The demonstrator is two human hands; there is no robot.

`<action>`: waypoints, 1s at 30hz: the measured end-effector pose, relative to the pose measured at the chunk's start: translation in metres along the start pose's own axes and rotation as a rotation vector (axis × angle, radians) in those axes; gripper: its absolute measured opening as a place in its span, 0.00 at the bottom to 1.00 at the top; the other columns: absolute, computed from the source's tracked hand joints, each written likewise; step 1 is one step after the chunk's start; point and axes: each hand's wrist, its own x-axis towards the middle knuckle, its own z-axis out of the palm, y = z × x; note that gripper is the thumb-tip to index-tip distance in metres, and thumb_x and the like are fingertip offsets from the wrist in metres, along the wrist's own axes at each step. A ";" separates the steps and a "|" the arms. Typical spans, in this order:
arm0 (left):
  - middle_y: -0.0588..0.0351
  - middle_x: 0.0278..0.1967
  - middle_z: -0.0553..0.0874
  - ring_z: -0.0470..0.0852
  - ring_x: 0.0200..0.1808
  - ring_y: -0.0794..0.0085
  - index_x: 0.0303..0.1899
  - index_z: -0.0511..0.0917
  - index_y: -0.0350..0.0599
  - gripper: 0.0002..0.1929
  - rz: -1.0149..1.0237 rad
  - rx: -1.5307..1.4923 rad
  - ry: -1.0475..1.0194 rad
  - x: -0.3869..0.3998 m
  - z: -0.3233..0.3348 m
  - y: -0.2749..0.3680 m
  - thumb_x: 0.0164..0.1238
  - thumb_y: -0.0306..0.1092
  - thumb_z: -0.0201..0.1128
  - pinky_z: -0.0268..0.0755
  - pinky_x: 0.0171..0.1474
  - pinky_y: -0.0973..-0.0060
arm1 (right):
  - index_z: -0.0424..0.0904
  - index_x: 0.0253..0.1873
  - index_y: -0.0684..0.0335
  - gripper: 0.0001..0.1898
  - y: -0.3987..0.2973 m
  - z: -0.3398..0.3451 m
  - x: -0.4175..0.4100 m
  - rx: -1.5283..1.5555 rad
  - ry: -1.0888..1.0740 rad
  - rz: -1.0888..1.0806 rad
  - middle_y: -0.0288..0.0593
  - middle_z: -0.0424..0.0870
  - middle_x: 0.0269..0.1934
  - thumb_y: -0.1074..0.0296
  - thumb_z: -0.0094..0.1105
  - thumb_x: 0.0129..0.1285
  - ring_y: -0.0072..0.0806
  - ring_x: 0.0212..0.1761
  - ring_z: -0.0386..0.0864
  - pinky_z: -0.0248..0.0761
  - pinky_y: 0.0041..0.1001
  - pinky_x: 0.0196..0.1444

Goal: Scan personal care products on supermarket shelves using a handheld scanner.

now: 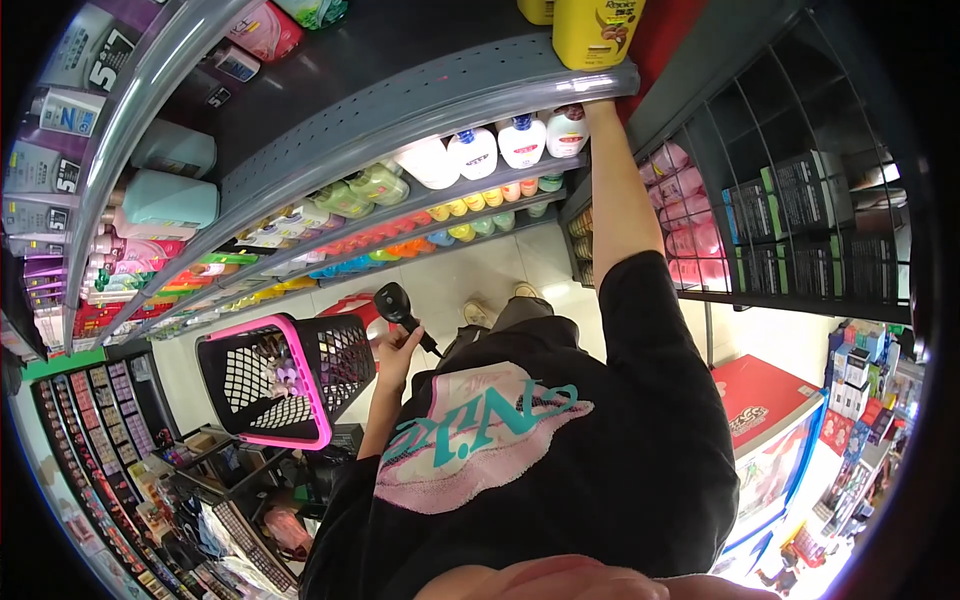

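My left hand (405,346) holds a black handheld barcode scanner (393,303) by its handle, out in front of my left side. The scanner's head points up and away from me. My right arm reaches up to the shelf, where my right hand (599,109) goes in under the shelf's clear front strip (525,96). Its fingers are hidden there, beside a white pump bottle with a dark red cap (567,133). White bottles with blue caps (522,142) stand in the same row. Above the strip is a yellow Rejoice bottle (596,34).
A black mesh basket with a pink rim (319,390) lies left of my left hand. Lower shelves hold rows of coloured bottles (360,187). A wire rack (814,289) with boxes stands right of my right arm. A red-topped case (761,401) is at the lower right.
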 end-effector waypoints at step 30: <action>0.59 0.45 0.87 0.82 0.50 0.77 0.51 0.83 0.37 0.16 -0.035 -0.057 0.087 -0.009 0.004 -0.014 0.68 0.35 0.70 0.68 0.61 0.77 | 0.74 0.60 0.67 0.23 0.024 -0.004 0.009 0.363 -0.266 0.388 0.56 0.82 0.50 0.56 0.59 0.68 0.43 0.50 0.82 0.74 0.36 0.54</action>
